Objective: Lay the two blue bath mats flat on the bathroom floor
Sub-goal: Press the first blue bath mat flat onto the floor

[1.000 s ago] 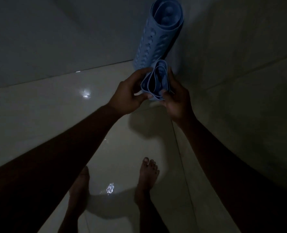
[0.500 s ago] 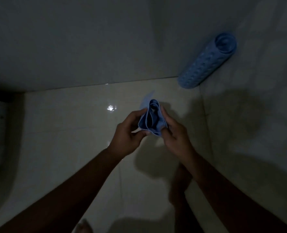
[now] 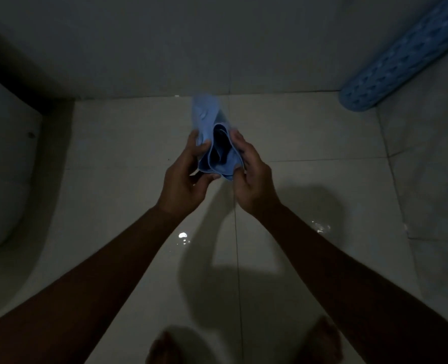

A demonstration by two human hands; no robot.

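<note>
A rolled light-blue bath mat [image 3: 217, 148] hangs in the air over the pale tiled floor [image 3: 112, 143], its loose flap sticking up at the far side. My left hand [image 3: 184, 177] grips its left edge, thumb across the roll. My right hand [image 3: 251, 177] holds the right edge with curled fingers. I look into the open end of the roll. A second blue mat [image 3: 401, 59], rolled tight and dotted with holes, leans in the far right corner against the wall.
A white curved fixture [image 3: 5, 179] fills the left side. Grey walls close the far side and the right. Small wet glints show on the floor near my arms. My bare feet [image 3: 325, 337] stand at the bottom edge.
The view has turned left, so the leaning mat slid to the top right. The held roll has loosened, with its flap now standing up, and both hands keep their grip.
</note>
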